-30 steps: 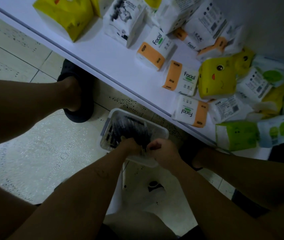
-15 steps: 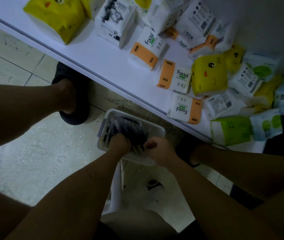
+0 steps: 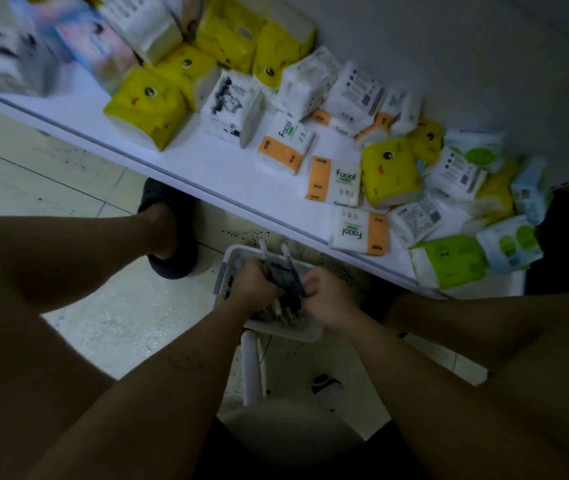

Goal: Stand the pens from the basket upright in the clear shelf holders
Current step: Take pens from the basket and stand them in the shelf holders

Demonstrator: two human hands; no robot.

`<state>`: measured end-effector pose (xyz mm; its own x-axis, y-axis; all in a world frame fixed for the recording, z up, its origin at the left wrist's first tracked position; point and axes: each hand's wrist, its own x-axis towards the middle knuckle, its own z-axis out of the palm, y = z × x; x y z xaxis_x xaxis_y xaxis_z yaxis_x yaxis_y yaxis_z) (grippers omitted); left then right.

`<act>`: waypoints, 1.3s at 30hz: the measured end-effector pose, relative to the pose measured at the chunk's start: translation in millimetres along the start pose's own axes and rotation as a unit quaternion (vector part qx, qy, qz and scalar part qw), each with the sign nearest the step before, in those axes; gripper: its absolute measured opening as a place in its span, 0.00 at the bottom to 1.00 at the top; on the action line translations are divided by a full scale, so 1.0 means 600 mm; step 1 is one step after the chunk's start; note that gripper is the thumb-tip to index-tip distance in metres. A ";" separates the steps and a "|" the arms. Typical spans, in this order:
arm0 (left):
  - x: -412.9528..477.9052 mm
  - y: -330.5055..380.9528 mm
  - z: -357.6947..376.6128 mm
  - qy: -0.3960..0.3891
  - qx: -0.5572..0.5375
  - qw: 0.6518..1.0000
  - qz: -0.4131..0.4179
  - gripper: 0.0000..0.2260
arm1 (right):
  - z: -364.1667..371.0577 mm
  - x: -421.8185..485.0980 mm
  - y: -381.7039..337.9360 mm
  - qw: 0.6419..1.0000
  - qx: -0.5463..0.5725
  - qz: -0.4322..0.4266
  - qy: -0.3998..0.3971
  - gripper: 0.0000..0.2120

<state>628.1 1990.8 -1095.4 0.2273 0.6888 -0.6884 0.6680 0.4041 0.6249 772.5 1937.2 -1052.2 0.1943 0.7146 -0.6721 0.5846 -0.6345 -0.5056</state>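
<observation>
Pens (image 3: 285, 285) gripped by left hand (image 3: 253, 285), right hand (image 3: 328, 296), basket (image 3: 288, 333) — packs (image 3: 336, 183) reading "Facial"

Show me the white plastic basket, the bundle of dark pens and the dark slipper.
White plastic basket (image 3: 293, 333): head view, near wall.
Bundle of dark pens (image 3: 284, 283): head view, middle of bundle.
Dark slipper (image 3: 172, 270): head view, near end.

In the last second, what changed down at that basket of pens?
The left hand and right hand drew together round a bundle of pens and now grip it, tilted up, its ends poking past the far rim of the basket. The basket stayed on the floor; the tissue packs on the shelf did not move.
</observation>
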 end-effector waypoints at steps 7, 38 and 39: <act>-0.077 0.067 -0.061 0.023 -0.051 0.995 0.079 0.17 | -0.025 -0.031 -0.037 0.999 0.033 -0.038 0.016 0.10; -0.513 0.546 -0.346 0.135 -0.052 0.785 0.602 0.31 | -0.431 -0.419 -0.369 0.778 0.217 -0.554 0.202 0.03; -0.524 0.562 -0.349 0.138 -0.037 0.776 0.615 0.34 | -0.447 -0.430 -0.374 0.773 0.214 -0.558 0.215 0.01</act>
<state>633.5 2036.7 -590.8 0.4930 0.6792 0.5437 0.0220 -0.6345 0.7726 802.3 1974.0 -620.5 0.0550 0.8606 0.5063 0.2805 0.4733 -0.8351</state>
